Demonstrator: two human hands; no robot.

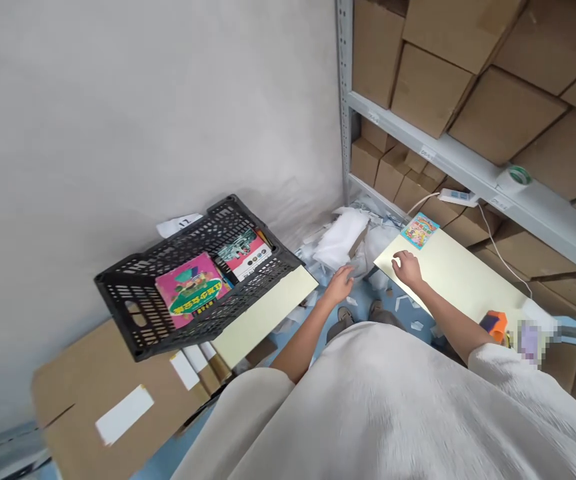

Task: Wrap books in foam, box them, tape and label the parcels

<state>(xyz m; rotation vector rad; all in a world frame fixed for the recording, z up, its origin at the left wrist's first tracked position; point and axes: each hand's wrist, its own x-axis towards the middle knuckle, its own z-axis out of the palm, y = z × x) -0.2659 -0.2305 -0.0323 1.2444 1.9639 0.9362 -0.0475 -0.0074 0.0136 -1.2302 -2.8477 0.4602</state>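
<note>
From my remote post I find the left hand [340,285] empty, its grip half open, near the black crate [263,279] holding a pink book [193,285]. The right hand [408,269], loosely curled and likewise empty, is over the counter [461,273]; the colourful booklet [420,231] lies there, just beyond it.

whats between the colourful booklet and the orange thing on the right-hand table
In the head view, just bare pale-yellow tabletop lies between the booklet and the orange thing.

One black crate [255,287], one blue booklet [420,231], one tape roll [514,179], one power strip [459,197], two shoes [345,315]
</note>
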